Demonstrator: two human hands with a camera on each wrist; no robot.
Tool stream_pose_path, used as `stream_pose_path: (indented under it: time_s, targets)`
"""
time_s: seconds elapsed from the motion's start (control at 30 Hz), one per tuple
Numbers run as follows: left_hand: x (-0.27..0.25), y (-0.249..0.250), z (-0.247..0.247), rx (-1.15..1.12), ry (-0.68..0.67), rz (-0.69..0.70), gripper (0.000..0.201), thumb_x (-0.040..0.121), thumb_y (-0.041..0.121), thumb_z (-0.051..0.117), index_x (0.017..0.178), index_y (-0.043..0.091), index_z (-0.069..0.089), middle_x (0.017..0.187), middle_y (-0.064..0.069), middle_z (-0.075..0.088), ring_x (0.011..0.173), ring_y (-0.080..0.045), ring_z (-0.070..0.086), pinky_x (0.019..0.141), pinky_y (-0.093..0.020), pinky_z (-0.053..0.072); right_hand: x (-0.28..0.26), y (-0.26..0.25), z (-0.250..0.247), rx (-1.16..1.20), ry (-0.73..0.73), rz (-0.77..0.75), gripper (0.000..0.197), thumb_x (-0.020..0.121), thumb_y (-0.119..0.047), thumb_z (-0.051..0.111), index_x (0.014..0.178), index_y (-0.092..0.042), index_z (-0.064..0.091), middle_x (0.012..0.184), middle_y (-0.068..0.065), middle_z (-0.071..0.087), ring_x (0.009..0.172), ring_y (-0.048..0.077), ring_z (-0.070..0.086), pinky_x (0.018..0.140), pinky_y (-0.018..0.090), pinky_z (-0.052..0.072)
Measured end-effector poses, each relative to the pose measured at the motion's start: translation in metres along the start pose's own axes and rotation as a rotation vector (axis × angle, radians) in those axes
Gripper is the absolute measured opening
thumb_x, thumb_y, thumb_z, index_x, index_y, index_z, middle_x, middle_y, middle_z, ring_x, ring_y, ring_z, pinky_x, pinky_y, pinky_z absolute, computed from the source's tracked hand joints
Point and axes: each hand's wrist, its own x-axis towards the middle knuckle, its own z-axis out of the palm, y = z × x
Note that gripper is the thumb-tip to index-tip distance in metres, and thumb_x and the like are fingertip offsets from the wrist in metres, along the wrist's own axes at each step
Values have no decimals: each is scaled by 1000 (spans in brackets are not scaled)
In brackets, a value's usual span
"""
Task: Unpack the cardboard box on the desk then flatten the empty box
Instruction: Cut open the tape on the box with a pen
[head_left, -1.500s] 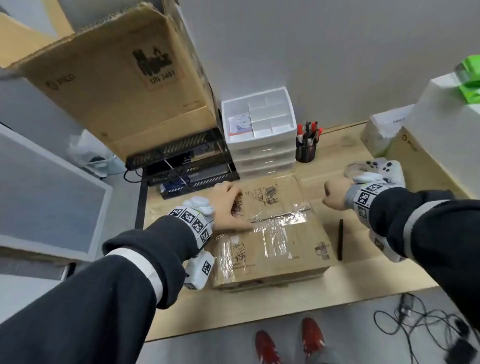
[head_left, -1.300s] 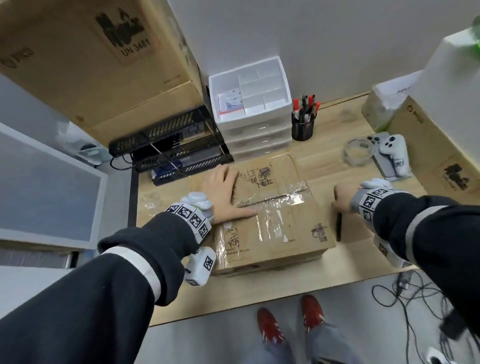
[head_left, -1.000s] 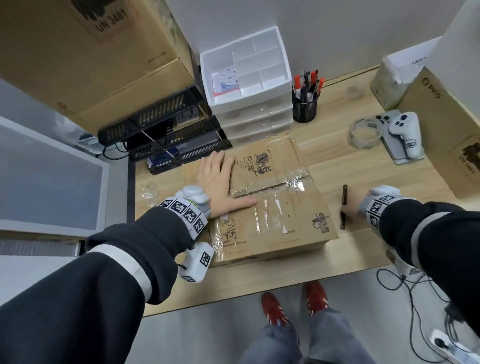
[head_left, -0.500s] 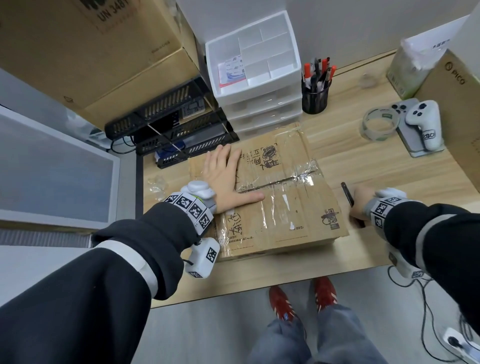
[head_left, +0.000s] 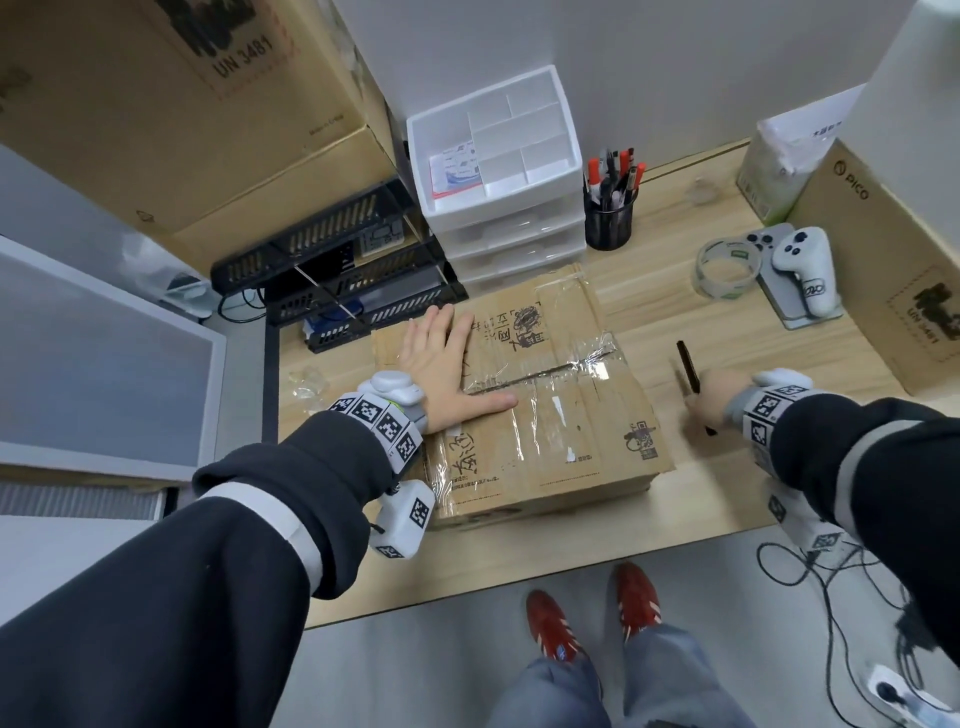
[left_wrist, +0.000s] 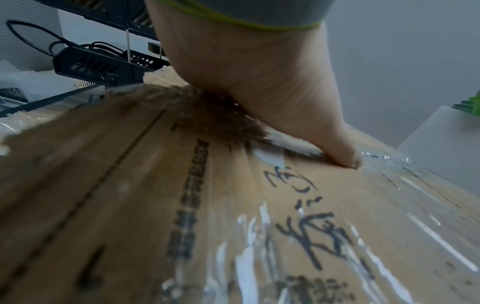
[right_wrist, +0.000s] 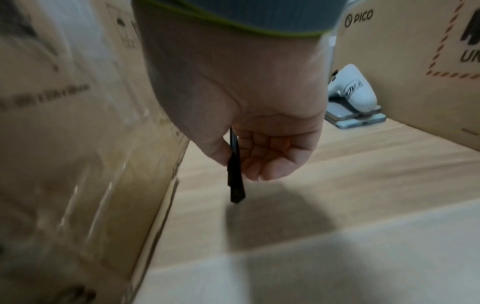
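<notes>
A flat, taped cardboard box (head_left: 545, 410) lies closed on the wooden desk (head_left: 665, 291), with clear tape along its top seam. My left hand (head_left: 441, 364) rests flat on the box's left top, fingers straight and thumb (left_wrist: 345, 158) pressed on the tape near the seam. My right hand (head_left: 711, 400) is beside the box's right edge and grips a slim black tool (head_left: 691, 374), lifted off the desk. In the right wrist view the fingers curl round the black tool (right_wrist: 235, 181), its tip pointing down above the desk, the box wall (right_wrist: 91, 144) to its left.
Behind the box stand a white drawer unit (head_left: 498, 171), a black pen cup (head_left: 609, 221) and black mesh trays (head_left: 337, 270). At the right lie a tape roll (head_left: 724, 267), a white controller (head_left: 802, 270) and a big PICO carton (head_left: 893, 260). Another large carton (head_left: 156, 104) towers at the left.
My right hand came down onto the black tool beside the box, closed on it and lifted it off the desk. My left hand stayed flat on the box top.
</notes>
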Motion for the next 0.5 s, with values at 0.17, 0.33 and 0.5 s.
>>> stream_pose_path:
  time_s: [0.17,0.33,0.5]
  targets:
    - [-10,-21,-26,-45,-80,75,122,60,90,56,156,23,22,163,-3,18,149,-25,17,121,-47,21,-19,-17,-69,430,318,-247,15,101,-20,41,100,-9,51,92,21,69,84,37,69,75,41,55]
    - [-34,-58,-47,71,-156,91,133,51,95,58,155,21,22,159,-5,23,143,-25,27,118,-41,23,-62,-49,-115,359,361,-543,14,103,-29,38,102,-21,49,76,3,64,69,27,63,66,40,53]
    - [-54,-62,-48,13,-225,2,133,54,81,74,157,19,18,163,-7,18,147,-25,21,121,-38,21,-93,-99,-108,123,-5,-697,17,104,-26,38,106,-22,54,94,-1,61,89,20,55,78,31,39]
